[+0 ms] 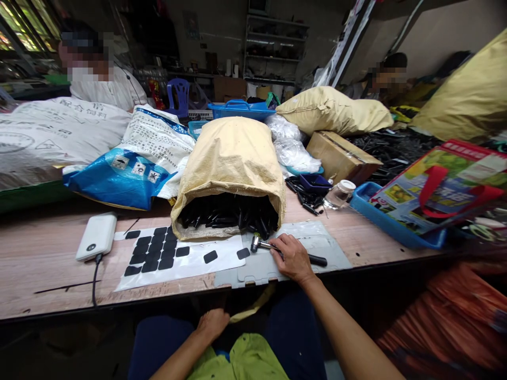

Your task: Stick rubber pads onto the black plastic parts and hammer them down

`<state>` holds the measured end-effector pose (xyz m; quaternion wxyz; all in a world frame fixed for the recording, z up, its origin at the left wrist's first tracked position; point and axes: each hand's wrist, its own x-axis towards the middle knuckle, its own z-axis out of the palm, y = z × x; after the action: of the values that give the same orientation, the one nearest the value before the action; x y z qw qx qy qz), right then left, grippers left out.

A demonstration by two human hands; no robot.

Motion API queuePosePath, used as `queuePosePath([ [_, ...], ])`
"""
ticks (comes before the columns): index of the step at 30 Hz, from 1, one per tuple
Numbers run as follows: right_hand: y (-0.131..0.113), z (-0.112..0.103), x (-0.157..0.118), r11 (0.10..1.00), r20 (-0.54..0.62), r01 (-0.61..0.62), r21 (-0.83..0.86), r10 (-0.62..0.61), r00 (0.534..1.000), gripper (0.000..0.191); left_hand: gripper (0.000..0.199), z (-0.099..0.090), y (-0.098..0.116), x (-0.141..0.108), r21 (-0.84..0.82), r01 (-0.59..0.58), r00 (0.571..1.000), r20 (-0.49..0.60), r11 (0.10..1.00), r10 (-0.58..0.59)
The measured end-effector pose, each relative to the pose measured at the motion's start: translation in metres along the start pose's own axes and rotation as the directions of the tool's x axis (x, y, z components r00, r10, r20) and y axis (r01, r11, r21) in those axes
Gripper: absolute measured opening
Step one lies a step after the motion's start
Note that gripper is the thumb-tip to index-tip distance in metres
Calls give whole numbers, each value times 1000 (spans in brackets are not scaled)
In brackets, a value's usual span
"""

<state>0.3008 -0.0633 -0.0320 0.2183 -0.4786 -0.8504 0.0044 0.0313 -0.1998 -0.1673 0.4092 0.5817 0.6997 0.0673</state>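
My right hand (292, 258) is closed over the shaft of a small hammer (318, 260), which lies on a grey sheet (328, 248) near the table's front edge. The hammer's metal head points left, toward the mouth of a tan sack (237, 153) full of black, glossy slender pieces (225, 219). Below the table edge, over my lap, my left hand (214, 323) is curled shut. A yellowish strip (253, 309) runs from beside it toward the table; whether the fingers hold it is hidden. Black rounded-square pads (158, 248) sit on a white sheet (184, 269) left of the hammer.
A white power bank (97, 237) with a cable lies at left, before blue-and-white sacks (130, 163). To the right stand a clear jar (339, 195), a cardboard box (343, 155) and a blue tray (415, 238) with a printed bag. Two people sit across the table.
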Motion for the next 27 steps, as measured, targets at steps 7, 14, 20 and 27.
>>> queuePosePath([
  [7,-1,-1,1,1000,5,-6,-12,6,1000,19,16,-81,73,-46,321,-750,528,-236,578,816],
  [14,-1,-1,0,1000,5,-5,-7,5,1000,19,25,-180,131,37,452,-362,501,-643,815,579],
  [20,-1,-1,-1,1000,12,-12,-10,12,1000,18,14,-202,131,85,498,-305,656,-508,812,558],
  [27,-1,-1,0,1000,-2,-9,2,9,1000,18,15,-189,112,52,355,-394,640,-556,848,530],
])
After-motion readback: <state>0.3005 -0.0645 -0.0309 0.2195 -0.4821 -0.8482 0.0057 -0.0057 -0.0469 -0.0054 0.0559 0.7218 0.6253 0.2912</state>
